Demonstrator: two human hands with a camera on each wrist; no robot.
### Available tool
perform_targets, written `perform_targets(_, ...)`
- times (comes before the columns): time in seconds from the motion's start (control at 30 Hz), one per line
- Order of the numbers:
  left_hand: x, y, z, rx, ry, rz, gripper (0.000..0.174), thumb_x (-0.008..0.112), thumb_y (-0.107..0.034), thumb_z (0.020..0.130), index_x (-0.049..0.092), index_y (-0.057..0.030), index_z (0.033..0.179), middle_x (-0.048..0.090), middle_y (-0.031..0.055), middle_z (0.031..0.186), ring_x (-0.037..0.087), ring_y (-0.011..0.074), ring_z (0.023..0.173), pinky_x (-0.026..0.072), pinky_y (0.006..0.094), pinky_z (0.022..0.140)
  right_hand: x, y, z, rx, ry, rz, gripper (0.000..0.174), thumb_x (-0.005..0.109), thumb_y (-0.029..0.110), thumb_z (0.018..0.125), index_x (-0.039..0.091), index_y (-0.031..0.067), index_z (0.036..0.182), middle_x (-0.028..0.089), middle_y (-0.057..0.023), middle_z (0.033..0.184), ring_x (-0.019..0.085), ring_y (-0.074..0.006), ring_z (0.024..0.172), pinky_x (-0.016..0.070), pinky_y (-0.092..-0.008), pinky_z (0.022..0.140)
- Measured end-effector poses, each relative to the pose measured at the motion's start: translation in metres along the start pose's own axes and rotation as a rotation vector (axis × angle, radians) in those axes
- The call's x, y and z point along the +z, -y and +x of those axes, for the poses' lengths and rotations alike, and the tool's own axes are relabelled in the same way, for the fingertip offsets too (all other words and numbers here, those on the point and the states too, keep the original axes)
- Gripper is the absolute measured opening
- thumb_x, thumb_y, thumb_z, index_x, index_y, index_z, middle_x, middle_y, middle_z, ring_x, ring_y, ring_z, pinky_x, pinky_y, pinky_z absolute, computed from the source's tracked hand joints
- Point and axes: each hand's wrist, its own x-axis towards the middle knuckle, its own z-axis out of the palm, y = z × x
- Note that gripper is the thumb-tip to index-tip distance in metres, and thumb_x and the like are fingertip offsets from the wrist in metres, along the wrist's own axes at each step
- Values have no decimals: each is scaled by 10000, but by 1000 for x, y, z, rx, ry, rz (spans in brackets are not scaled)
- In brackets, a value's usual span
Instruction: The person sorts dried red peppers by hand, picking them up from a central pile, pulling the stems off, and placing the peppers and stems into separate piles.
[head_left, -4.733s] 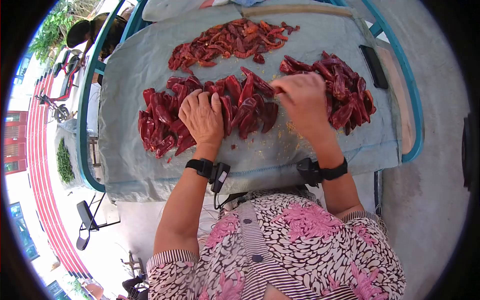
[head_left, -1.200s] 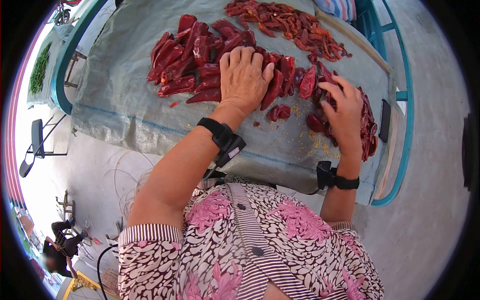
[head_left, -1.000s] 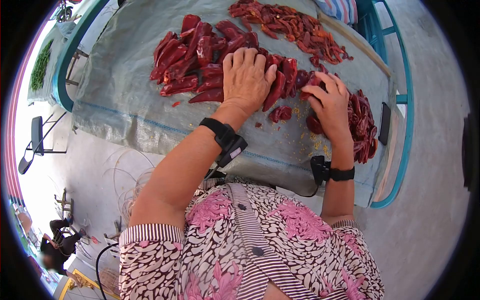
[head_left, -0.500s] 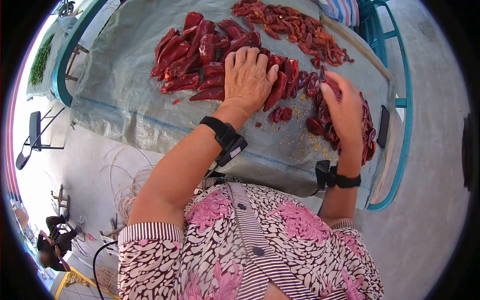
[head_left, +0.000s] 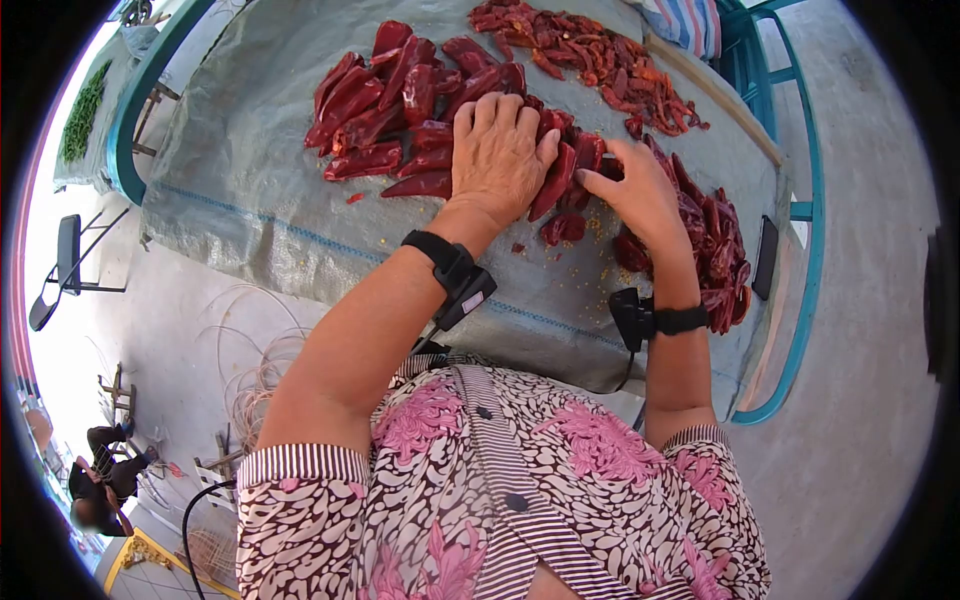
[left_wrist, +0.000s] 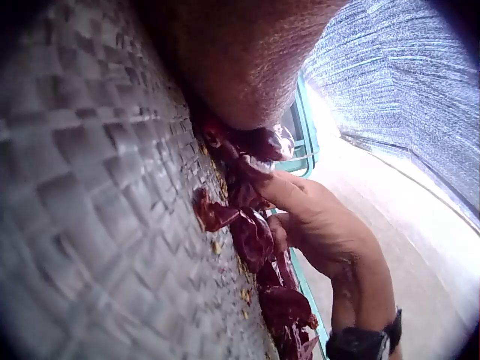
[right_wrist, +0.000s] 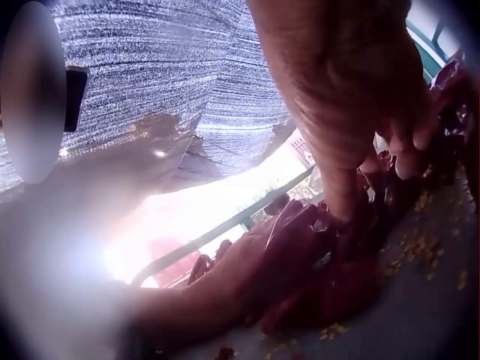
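Observation:
In the head view my left hand [head_left: 500,160] lies over the large pile of dried red chili peppers [head_left: 365,120], its fingers stretched forward across them. My right hand [head_left: 645,195] is just to its right, at that pile's end. Its thumb and fingers are bent around a dark red chili pepper [head_left: 609,167], partly hidden by the hand. From the left wrist, the right hand's finger and thumb [left_wrist: 280,232] appear among the peppers. A small crumpled chili pepper [head_left: 563,227] lies below the hands. Another chili pile [head_left: 720,235] sits beside the right forearm.
Thinner, brighter chilies [head_left: 600,50] are heaped at the back. The grey-green woven sheet [head_left: 290,215] bears scattered yellow seeds [head_left: 630,293]. A black phone [head_left: 765,258] lies at the right edge, inside a teal metal frame [head_left: 800,330]. Another person [head_left: 100,480] sits far left.
My right hand has moved left, from over the right-hand chili pile to the end of the large pile. My left hand has stayed almost still over the past second.

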Motion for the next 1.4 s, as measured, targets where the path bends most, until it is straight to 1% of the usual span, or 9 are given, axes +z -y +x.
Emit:
perform_targets(0.17,-1,-1,0,4,-42,-41,305,646,-380,962,682,-88,1045,631,65,1203,536,263,1195,370,448,1051,9,-17,4,-28,-28,212,539,813,385,809,681,-5,1158,663,-185,1156,649,-340,1031,504,-439,893)
perform_targets(0.37,2,0,0,2,-80,-70,298,667,-372,946,685,-85,1023,642,69,1154,545,266,1173,376,450,1043,-6,-8,-2,-68,39,523,345,806,247,821,694,-33,990,685,-72,840,612,-192,781,483,-345,754)
perform_targets(0.4,3,0,0,1,-81,-60,301,667,-375,946,687,-86,1026,641,67,1147,546,266,1167,374,451,1045,-7,-9,-4,-21,66,526,320,798,229,837,699,-8,1026,680,-31,859,580,-112,767,474,-302,728)
perform_targets(0.53,5,-1,0,0,-85,-43,307,667,-383,949,689,-89,1033,639,62,1154,541,259,1175,370,449,1046,-14,-14,-12,107,115,635,328,780,227,875,688,33,1123,682,-2,907,565,-73,789,469,-256,735)
perform_targets(0.83,4,0,0,-7,-32,-26,324,658,-405,956,700,-97,1047,636,55,1184,533,247,1192,367,445,1048,-48,-10,-43,40,-40,646,261,737,234,947,693,26,1099,690,3,965,574,-74,854,460,-251,804)
perform_targets(1.03,5,1,-1,0,-28,7,330,649,-405,968,703,-93,1062,635,50,1204,531,249,1199,361,444,1061,-43,-27,-52,63,10,534,230,717,245,964,667,21,987,586,29,826,499,-88,781,428,-273,730)
perform_targets(1.17,4,2,-2,0,-26,-1,325,647,-402,970,701,-95,1062,634,49,1211,530,248,1199,360,442,1063,-34,-26,-53,29,4,414,284,694,297,976,627,22,967,517,-33,765,471,-99,736,408,-294,676)
perform_targets(1.2,4,2,-2,1,-26,-2,323,647,-402,970,700,-96,1061,634,49,1213,529,248,1198,360,441,1063,-32,-22,-54,58,-3,336,314,686,352,976,653,41,1007,558,-100,746,532,-171,691,438,-330,673)
perform_targets(1.4,6,4,-2,8,-28,-7,321,647,-400,966,698,-97,1060,630,49,1218,528,251,1198,360,441,1061,-18,-15,-55,19,-186,223,355,687,422,962,703,86,1076,648,-164,783,602,-327,692,482,-401,689)
